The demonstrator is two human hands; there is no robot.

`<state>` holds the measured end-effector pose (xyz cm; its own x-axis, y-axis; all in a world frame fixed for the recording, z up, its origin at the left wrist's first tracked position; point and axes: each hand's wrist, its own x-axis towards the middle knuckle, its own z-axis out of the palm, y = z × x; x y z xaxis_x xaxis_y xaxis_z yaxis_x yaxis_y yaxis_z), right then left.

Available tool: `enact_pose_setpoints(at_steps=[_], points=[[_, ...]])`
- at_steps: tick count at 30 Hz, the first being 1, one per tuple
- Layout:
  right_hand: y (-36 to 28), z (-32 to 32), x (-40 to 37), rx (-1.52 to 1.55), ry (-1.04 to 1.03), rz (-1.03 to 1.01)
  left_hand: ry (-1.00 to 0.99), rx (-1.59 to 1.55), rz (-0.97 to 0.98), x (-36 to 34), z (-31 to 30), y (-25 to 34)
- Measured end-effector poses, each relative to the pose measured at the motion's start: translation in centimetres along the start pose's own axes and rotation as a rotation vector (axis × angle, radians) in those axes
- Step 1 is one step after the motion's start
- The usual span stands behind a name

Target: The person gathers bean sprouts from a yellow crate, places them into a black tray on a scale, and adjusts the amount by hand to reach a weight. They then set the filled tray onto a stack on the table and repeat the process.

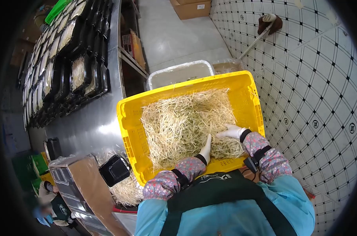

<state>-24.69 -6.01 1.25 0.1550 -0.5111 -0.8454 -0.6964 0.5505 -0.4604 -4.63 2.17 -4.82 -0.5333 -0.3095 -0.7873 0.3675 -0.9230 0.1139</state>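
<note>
Pale, thin bean sprouts (178,122) fill the large yellow crate (178,88) in front of me. My left hand (206,151), in a white glove, touches the sprouts near the crate's front side, with its fingers stretched out and seen mostly edge-on. To its right, my right hand (231,131), also gloved in white, rests on the sprouts. Its fingers are spread, and some of the tips are sunk among the strands. Neither hand visibly lifts a bunch.
Stacked black trays (64,74) of sprouts stand on the steel table (88,122) at left. An empty black tray (114,170) lies on more sprouts beside the crate. Behind it is a white tub (181,74). Another person (54,206) is at lower left, near a cardboard box (96,188).
</note>
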Motion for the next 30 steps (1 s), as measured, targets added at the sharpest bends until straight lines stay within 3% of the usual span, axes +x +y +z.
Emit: enact_pose_setpoints(at_steps=[5,9,10,11,14,17,20,24,26,28,30], points=[[-5.6,0.6,-5.8,-0.113,0.07,0.012,0.031,-0.226,-0.002,-3.0,4.1,2.4],[-6.8,1.6,-8.5,-0.21,0.198,-0.036,-0.068,-0.271,-0.026,-5.0,5.1,3.0],[-7.4,1.5,-9.5,-0.233,0.226,-0.041,-0.076,-0.138,0.094,-5.9,5.7,3.1],[-7.7,1.6,-10.7,-0.268,0.308,-0.097,-0.081,-0.002,0.213,-7.0,6.3,2.9],[-7.7,1.6,-13.5,-0.322,0.545,-0.233,-0.218,-0.169,0.226,-8.2,8.5,3.7],[-8.9,2.0,-17.0,-0.295,0.809,-0.329,-0.454,-0.292,0.275,-2.7,7.7,3.2],[-9.0,2.3,-17.9,-0.365,1.01,-0.44,-0.455,-0.125,0.302,-2.0,8.7,4.6],[-8.5,3.9,-15.5,-0.429,0.917,-0.267,-0.382,0.177,0.275,-0.7,6.4,7.0],[-5.0,4.9,-12.3,-0.593,0.658,-0.273,-0.089,0.294,0.162,-1.1,3.6,7.4],[-4.3,4.8,-12.1,-0.602,0.369,-0.298,0.022,0.302,0.047,-2.5,0.5,7.9],[-3.8,3.4,-12.3,-0.382,0.28,-0.385,-0.035,0.343,0.042,-5.8,-1.1,8.6]])
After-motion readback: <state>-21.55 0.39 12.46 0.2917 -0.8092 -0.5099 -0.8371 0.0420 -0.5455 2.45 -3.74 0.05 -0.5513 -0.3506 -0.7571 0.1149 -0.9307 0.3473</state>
